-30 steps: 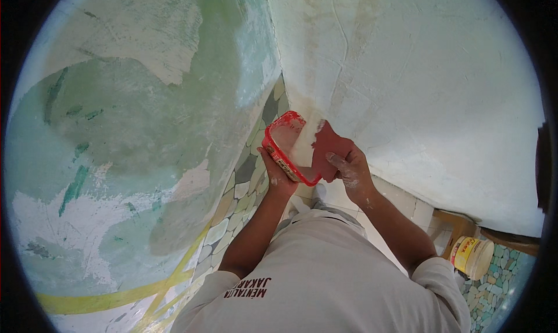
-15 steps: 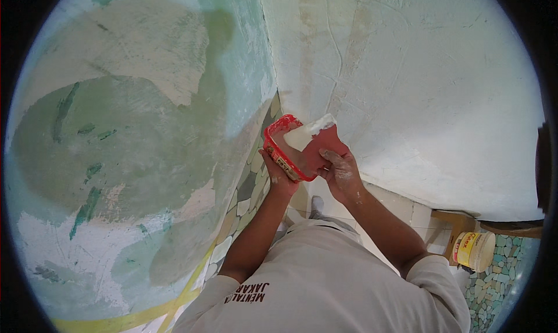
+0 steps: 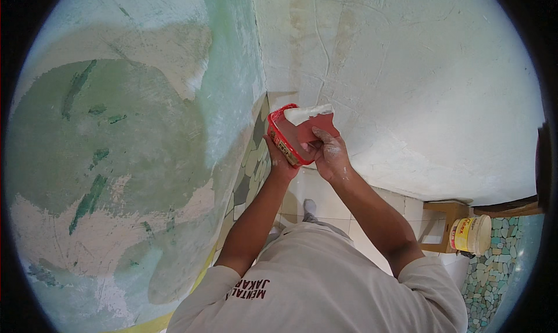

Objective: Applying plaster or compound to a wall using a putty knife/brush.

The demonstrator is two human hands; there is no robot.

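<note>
1. Left hand (image 3: 283, 161), just left of frame centre, is cupping a small red tub (image 3: 289, 136) from below; the grip is closed around the tub's lower end, fingers mostly hidden behind it.
2. Right hand (image 3: 330, 154), at frame centre, is holding a dark red scraper (image 3: 314, 125); the grip is closed on its lower part, thumb and fingers smeared with white.
3. The scraper blade is carrying a ridge of white filler (image 3: 307, 113) along its upper edge. The blade is lying across the open mouth of the tub, touching or very near its rim; cannot tell which.
4. Tub and scraper are sitting in the middle of the frame, slightly above centre, in front of the corner where two walls meet.
5. Green wall (image 3: 116, 158) is filling the left half of the frame, patchy, with pale scraped areas and darker green flecks.
6. White wall (image 3: 418, 83) is taking up the upper right, rough-skimmed, with a tan vertical strip near the corner.
7. A yellow-and-white bucket (image 3: 469, 234) is lying at lower right, beside a wooden box (image 3: 439, 214), well apart from the hands.
8. Pebble-patterned floor (image 3: 494, 263) is showing at the lower right rim.
</note>
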